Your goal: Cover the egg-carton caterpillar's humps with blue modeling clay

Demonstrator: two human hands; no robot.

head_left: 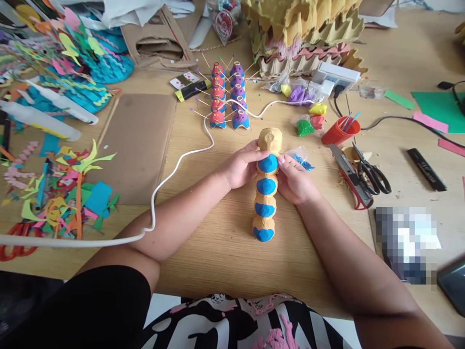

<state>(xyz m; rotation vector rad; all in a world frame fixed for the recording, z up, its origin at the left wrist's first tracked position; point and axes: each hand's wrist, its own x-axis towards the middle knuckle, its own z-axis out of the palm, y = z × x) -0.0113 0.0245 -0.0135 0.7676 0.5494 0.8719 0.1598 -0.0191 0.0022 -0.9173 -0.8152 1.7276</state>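
Note:
A yellow egg-carton strip [265, 199] with several cups runs lengthwise in front of me. Blue clay [265, 186] covers parts of its nearer cups, while the farthest cup is bare yellow. My left hand [244, 165] grips the strip's left side near the far end, thumb on top by the blue patch. On the opposite side my right hand [295, 178] pinches the strip's edge with thumb and fingers. Beyond the hands stand a red and blue strip [218, 103] and a purple and blue strip [239, 103], both with pins. A bag of blue clay [302, 161] lies behind my right hand.
A white cable [181, 157] crosses the table and my left forearm. Brown cardboard [140, 140] and paper scraps [58, 194] lie left. At right are a red cup [336, 133], a cutter [350, 179] and scissors [370, 172]. Egg trays [308, 29] are stacked behind.

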